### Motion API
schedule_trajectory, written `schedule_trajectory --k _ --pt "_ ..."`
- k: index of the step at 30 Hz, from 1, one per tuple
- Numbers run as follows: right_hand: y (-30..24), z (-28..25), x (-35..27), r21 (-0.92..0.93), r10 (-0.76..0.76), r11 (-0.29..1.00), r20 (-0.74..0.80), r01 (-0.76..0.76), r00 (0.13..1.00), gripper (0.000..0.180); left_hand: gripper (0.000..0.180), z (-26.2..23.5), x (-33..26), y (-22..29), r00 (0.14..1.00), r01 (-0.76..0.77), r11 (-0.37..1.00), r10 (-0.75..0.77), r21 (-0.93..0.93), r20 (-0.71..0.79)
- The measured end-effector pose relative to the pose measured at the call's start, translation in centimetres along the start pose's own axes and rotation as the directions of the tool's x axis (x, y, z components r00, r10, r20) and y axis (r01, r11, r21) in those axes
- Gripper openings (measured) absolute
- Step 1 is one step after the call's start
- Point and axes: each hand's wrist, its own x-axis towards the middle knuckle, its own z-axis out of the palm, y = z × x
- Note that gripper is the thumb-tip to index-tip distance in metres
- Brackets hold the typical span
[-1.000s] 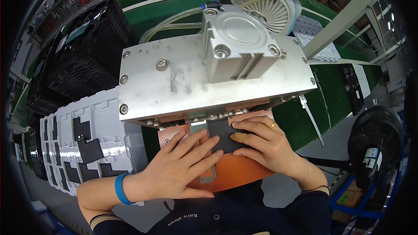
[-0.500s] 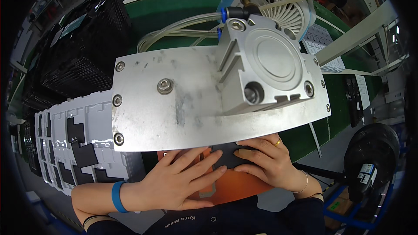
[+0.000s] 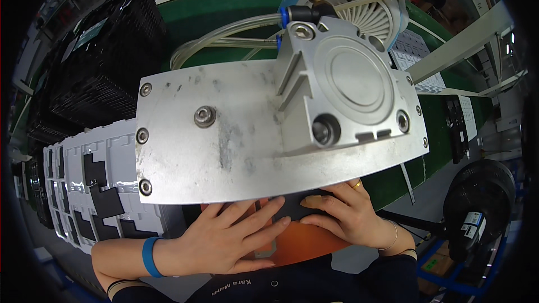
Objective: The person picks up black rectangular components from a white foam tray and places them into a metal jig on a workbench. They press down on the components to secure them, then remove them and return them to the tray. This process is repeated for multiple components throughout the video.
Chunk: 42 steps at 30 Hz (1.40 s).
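Note:
Below the front edge of a silver metal plate (image 3: 247, 174), my two hands rest over an orange base (image 3: 317, 244). My left hand (image 3: 224, 241) lies open, palm down, fingers spread, its fingertips touching a flat black piece (image 3: 291, 206). From the other side, the bent fingers and thumb of my right hand (image 3: 348, 210) rest apart on that piece's right part. Yellowish covering shows on one of its fingertips. The plate hides the far part of the black piece and some fingertips. A silver pneumatic cylinder (image 3: 353, 87) is mounted on top of the plate.
White trays with black flat pieces (image 3: 106, 201) stand at left, before stacked black crates (image 3: 106, 56). Clear air hoses (image 3: 224, 31) run from the cylinder. Behind it is a white fan (image 3: 359, 19) on the green table (image 3: 219, 3). A black fan (image 3: 477, 202) stands at right.
The plate and cylinder appear slightly lower and further left, covering a little more of the fingers. Both hands stay nearly in place, with only slight finger shifts.

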Motion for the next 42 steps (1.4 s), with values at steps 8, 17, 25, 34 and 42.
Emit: schedule_trajectory --k 8,17,25,34,42 --pt "-0.1 -1.0 0.8 0.049 -0.008 0.999 0.122 0.002 0.992 0.029 0.063 0.0 0.1 -0.2 0.999 -0.027 1.0 0.027 0.009 -0.022" --pt "-3.5 -1.0 -2.7 0.55 0.436 0.78 -0.137 -0.298 0.889 0.033 0.06 -0.2 -0.7 1.3 0.915 -0.048 0.902 -0.133 -0.429 -0.381" --pt "-3.6 -1.0 -0.2 0.671 0.474 0.657 -0.013 -0.344 0.88 0.039 0.045 -1.6 -1.8 2.6 0.877 0.107 0.842 -0.331 -0.529 -0.349" --pt "-7.0 1.2 -1.7 0.736 0.239 0.677 -0.215 -0.004 0.947 0.038 0.016 -3.1 -2.9 3.0 0.926 0.247 0.798 -0.362 -0.55 -0.108" --pt "-7.7 1.3 -10.1 0.492 -0.004 0.852 0.345 -0.178 0.939 0.012 0.023 -6.6 -22.3 1.4 0.339 0.38 0.639 -0.769 -0.669 -0.542"
